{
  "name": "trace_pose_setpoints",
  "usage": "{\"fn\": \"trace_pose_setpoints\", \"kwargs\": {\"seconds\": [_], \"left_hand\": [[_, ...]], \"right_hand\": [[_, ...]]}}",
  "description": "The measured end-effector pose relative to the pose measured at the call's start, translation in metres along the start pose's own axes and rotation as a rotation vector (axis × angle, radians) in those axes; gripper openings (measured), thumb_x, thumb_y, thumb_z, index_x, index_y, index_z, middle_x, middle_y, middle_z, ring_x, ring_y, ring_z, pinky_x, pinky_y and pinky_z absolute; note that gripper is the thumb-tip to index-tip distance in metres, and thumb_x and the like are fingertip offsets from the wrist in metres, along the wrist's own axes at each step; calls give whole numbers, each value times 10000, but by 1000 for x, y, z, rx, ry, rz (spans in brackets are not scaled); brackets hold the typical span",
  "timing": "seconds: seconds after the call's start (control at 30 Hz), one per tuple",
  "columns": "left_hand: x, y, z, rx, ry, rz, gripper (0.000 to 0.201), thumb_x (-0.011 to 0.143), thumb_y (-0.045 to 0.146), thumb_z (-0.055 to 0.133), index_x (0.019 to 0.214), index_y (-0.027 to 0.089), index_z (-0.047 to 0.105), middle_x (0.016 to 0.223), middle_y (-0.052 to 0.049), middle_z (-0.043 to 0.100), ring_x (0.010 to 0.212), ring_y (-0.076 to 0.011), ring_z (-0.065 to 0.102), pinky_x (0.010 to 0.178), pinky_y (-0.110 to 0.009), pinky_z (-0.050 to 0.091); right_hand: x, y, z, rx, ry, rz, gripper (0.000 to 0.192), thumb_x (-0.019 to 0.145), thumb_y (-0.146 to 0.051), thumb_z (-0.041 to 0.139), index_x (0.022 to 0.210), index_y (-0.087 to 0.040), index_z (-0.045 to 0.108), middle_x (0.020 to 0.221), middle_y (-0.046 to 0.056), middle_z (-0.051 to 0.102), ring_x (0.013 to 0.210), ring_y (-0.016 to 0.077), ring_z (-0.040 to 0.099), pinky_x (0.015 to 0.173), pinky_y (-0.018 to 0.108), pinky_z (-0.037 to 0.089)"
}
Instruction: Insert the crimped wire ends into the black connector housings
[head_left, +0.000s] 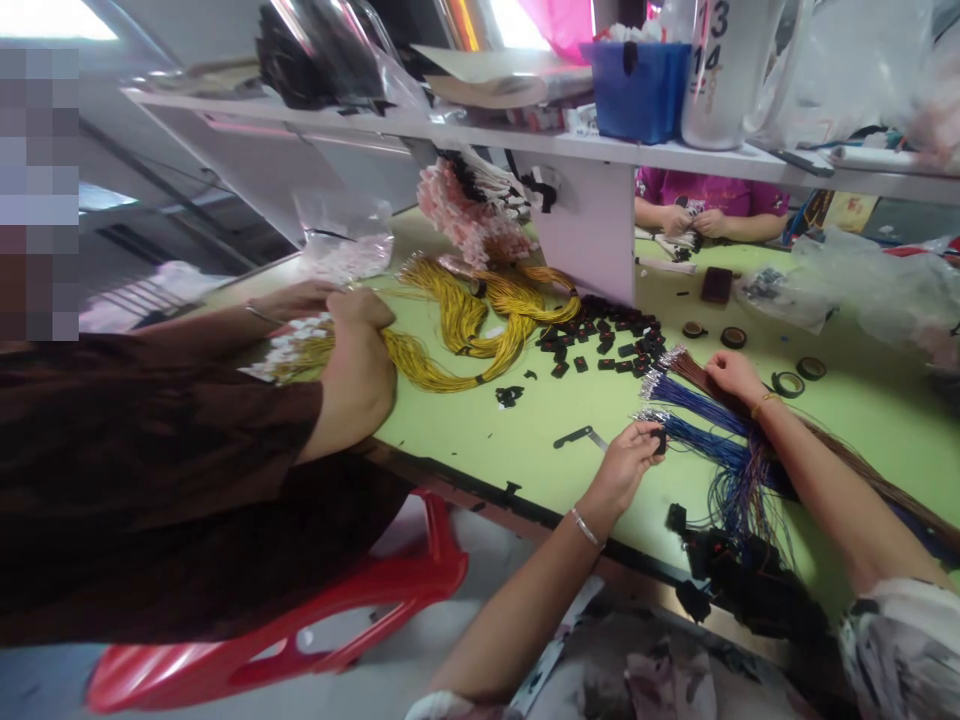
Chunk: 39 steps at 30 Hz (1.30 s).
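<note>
My left hand (pixel 631 462) pinches a small black connector housing (pixel 659 441) beside the tips of a bundle of blue wires (pixel 709 440). Farther back, my right hand (pixel 735 377) has its fingers closed at the brown wires (pixel 688 368), near their metal-tipped ends; whether a single wire is between them is too small to tell. A second blue bundle (pixel 694 400) lies between the two hands. Many loose black housings (pixel 600 340) are scattered beyond my left hand. Near the table edge, a heap of black housings with wires (pixel 739 575) lies below my right forearm.
A co-worker's arms (pixel 358 350) reach over yellow wire bundles (pixel 465 345) on the left. Another person (pixel 712 205) works across the table. A folding knife (pixel 577 437) and tape rolls (pixel 787 384) lie around. Overhead runs a shelf (pixel 487 135); a red stool (pixel 300 610) stands below.
</note>
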<state>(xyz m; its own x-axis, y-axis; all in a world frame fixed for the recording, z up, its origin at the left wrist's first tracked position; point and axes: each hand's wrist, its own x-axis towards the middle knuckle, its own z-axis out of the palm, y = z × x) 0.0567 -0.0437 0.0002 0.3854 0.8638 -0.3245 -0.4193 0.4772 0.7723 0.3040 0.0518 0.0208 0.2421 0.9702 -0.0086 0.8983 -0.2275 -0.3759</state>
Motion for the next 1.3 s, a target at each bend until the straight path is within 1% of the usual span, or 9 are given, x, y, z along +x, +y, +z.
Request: {"fn": "trace_pose_setpoints", "kwargs": {"seconds": [0.1, 0.17, 0.27, 0.37, 0.47, 0.6, 0.83, 1.1, 1.3], "left_hand": [[-1, 0, 2, -8, -7, -5, 332, 610, 234, 789, 896, 144, 647, 798, -29, 598, 703, -104, 550, 682, -257, 439], [-1, 1, 3, -16, -17, -10, 335, 606, 228, 790, 896, 143, 645, 797, -27, 597, 700, -102, 547, 681, -257, 438], [-1, 1, 4, -28, -30, -11, 336, 611, 227, 788, 900, 141, 641, 801, -28, 599, 705, -104, 548, 682, -256, 437], [-2, 1, 3, -44, -37, -4, 326, 619, 225, 786, 898, 143, 638, 807, -26, 594, 705, -101, 544, 678, -252, 434], [-2, 1, 1, -70, -41, -1, 309, 630, 211, 779, 895, 144, 636, 821, -25, 586, 712, -98, 539, 675, -246, 432], [-1, 1, 2, -146, -64, 1, 273, 650, 172, 755, 891, 148, 630, 849, -27, 580, 743, -99, 533, 695, -240, 432], [1, 2, 4, -236, -69, -17, 229, 686, 117, 697, 902, 148, 627, 889, -34, 587, 786, -105, 537, 698, -227, 425], [1, 1, 4, -247, -81, -33, 234, 691, 96, 681, 913, 144, 622, 875, -39, 611, 778, -106, 556, 721, -234, 433], [0, 2, 3, -212, -82, -15, 237, 684, 109, 696, 904, 155, 623, 883, -31, 608, 776, -101, 557, 701, -221, 443]], "right_hand": [[-10, -8, -11, -91, 71, -50, 190, 803, -244, 503, 813, -136, 659, 829, 122, 683, 676, 172, 545, 575, 261, 306], [-15, -20, -18, -72, 96, -113, 175, 799, -241, 491, 798, -146, 639, 785, 106, 673, 653, 168, 529, 569, 258, 302], [-23, -46, -25, 96, 91, -275, 148, 790, -251, 491, 733, -164, 596, 701, 47, 634, 609, 137, 493, 561, 237, 308], [-35, -71, -28, 308, 38, -421, 142, 782, -260, 492, 696, -168, 560, 644, 3, 581, 571, 111, 454, 548, 218, 319], [-53, -81, -28, 494, -49, -468, 132, 766, -261, 502, 689, -165, 550, 635, -13, 554, 565, 99, 438, 538, 205, 332], [-81, -72, -20, 606, -136, -400, 125, 744, -262, 515, 674, -164, 548, 581, -32, 509, 525, 89, 397, 510, 202, 323], [-118, -51, 1, 516, -138, -353, 121, 725, -228, 498, 617, -176, 514, 545, -35, 501, 508, 91, 391, 513, 205, 312], [-126, -57, 2, 360, -101, -368, 137, 726, -232, 499, 599, -181, 506, 516, -38, 483, 481, 89, 369, 494, 215, 249], [-128, -56, 5, 361, -83, -364, 145, 733, -230, 503, 597, -181, 505, 509, -39, 483, 472, 88, 370, 482, 216, 228]]}}
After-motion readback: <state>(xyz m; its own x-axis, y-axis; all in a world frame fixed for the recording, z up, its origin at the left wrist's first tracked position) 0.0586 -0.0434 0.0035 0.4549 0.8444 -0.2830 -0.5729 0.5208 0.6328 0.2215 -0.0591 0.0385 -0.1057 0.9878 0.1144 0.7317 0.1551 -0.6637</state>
